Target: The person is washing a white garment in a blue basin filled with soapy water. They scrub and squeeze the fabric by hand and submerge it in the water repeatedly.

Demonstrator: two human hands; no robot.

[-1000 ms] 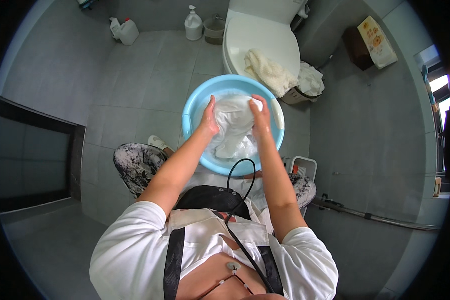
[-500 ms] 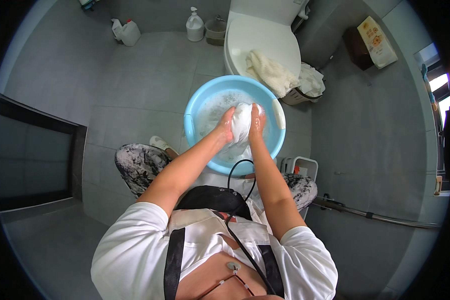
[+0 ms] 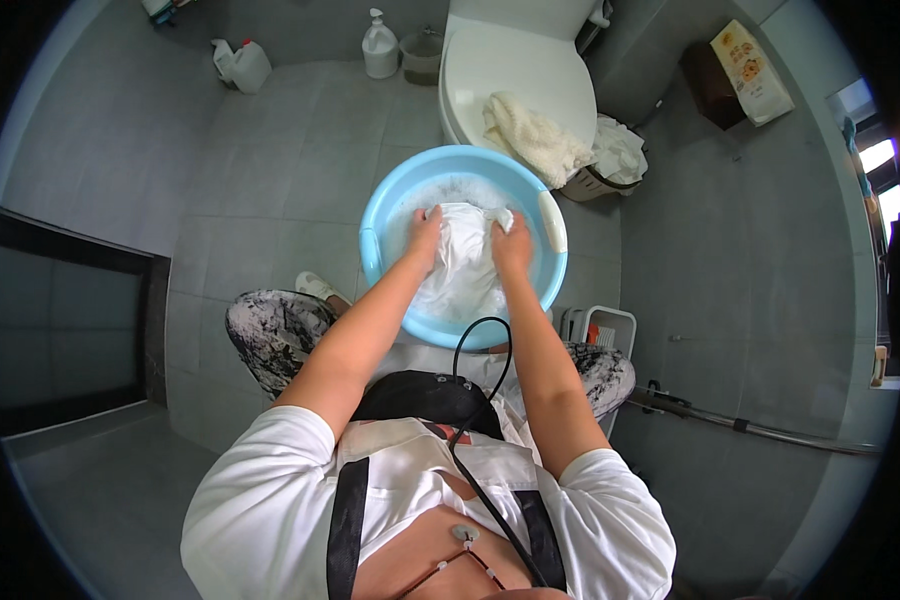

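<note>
White cloth (image 3: 462, 262), both hands clenched, blue basin (image 3: 380, 225)

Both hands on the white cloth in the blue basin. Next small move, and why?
Probably draw the two hands together to rub the cloth against itself. The left hand and right hand each grip the upper edge of the white cloth, a little apart, and it lies spread in sudsy water inside the blue basin.
</note>
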